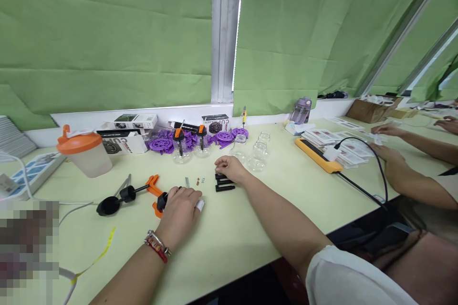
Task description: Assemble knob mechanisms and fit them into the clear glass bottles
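Set on the head, facing forward and down over left hand [182,209] and right hand [232,169], across worktop [222,238] to green sheets [107,33].

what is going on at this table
Someone is working bare-handed at a pale yellow table. The right hand is at the far end of a row of black tubes; whether it grips anything is unclear. The left hand lies palm-down beside a short black piece and orange plastic parts, its grip hidden. Beyond, two clear jars stand near purple plastic discs.
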Motion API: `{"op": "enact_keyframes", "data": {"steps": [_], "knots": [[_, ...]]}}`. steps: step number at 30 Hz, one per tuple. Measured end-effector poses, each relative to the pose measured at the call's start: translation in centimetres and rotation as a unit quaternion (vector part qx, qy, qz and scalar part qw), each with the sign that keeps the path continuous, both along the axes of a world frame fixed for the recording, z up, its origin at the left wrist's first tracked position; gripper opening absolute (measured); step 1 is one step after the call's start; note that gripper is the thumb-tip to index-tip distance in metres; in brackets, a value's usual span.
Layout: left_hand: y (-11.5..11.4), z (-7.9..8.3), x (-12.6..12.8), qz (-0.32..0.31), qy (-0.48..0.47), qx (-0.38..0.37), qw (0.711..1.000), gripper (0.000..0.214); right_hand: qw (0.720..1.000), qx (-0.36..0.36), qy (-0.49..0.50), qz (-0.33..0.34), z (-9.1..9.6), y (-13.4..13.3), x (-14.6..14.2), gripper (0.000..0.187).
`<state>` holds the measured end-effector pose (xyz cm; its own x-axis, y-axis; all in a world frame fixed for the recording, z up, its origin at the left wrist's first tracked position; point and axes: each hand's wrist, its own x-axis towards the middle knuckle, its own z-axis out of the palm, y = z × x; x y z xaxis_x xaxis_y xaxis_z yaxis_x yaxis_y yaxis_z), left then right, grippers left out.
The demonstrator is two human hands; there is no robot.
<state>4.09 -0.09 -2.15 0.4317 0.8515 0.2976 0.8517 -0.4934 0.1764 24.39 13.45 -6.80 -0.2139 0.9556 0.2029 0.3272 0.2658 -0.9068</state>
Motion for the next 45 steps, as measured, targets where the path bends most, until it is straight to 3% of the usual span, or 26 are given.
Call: {"op": "enact_keyframes", "data": {"steps": [13,15,18,20,23,26,29,33,35,45], "knots": [[0.1,-0.2,-0.2,-0.009,-0.007,-0.004,1.000,0.024,0.996,-0.026,0.081,-0.020,0.2,0.1,0.2,0.022],[0.1,-0.3,-0.2,-0.009,-0.008,-0.004,1.000,0.024,0.998,0.004,0.037,-0.047,0.4,0.2,0.4,0.024],[0.1,-0.3,-0.2,-0.009,-0.007,-0.006,1.000,0.024,0.986,0.058,-0.130,-0.085,0.9,0.2,0.9,0.028],[0.1,-0.2,-0.1,-0.010,-0.006,-0.005,1.000,0.025,0.967,0.073,-0.229,-0.082,1.2,0.1,1.1,0.030],[0.3,-0.1,-0.4,-0.001,-0.010,0.010,1.000,0.025,0.958,0.067,-0.274,-0.059,1.5,-0.2,1.2,0.028],[0.7,0.2,-1.6,0.039,-0.022,0.036,0.998,0.026,0.958,0.059,-0.277,-0.046,1.6,-0.5,1.1,0.026],[1.3,0.7,-3.6,0.123,-0.039,0.050,0.990,0.028,0.958,0.053,-0.279,-0.041,1.7,-0.8,1.2,0.024],[1.8,1.7,-6.2,0.279,-0.069,0.000,0.958,0.033,0.959,0.048,-0.274,-0.044,1.8,-1.2,1.3,0.021],[1.9,2.1,-6.9,0.329,-0.060,-0.045,0.941,0.035,0.960,0.047,-0.271,-0.049,1.9,-1.3,1.3,0.020],[1.6,2.3,-6.1,0.296,0.015,-0.179,0.938,0.050,0.960,0.060,-0.265,-0.072,1.9,-1.4,1.1,0.025]]}}
